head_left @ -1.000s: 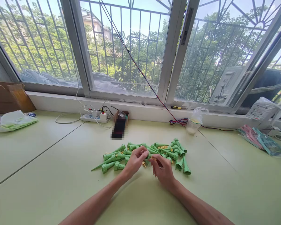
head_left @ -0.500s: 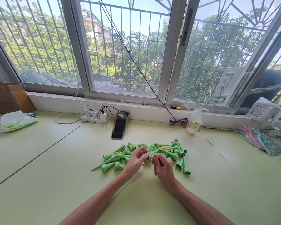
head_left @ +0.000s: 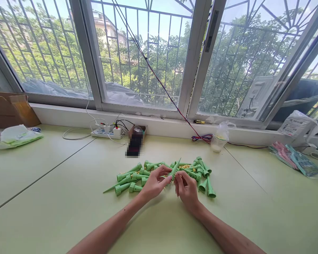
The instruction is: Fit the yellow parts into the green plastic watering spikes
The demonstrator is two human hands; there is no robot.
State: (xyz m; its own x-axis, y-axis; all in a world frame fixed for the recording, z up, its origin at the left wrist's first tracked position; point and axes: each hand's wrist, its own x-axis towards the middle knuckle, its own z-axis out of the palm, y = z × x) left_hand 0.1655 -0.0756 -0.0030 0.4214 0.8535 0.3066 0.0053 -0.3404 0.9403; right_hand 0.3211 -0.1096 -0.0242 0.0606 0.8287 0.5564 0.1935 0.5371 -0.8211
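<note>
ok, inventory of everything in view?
green spikes: many, green, table centre
held spike: 1, green, tilted over pile
yellow pieces: several, yellow, among spikes
table: 1, pale green, foreground
power strip: 1, white, back left
small box: 1, brown, beside strip
pixelated item: 1, black, before box
cable bundle: 1, red-blue, back edge
bagged cup: 1, clear, back right
cardboard box: 1, brown, far left
packet: 1, white-green, left
plastic packets: several, pink, teal, right
printed bag: 1, white, far right
small tool: 1, yellow-black, sill
windows: several, grey, back
left grip: 1, bare, on held spike
right grip: 1, bare, near held spike
</note>
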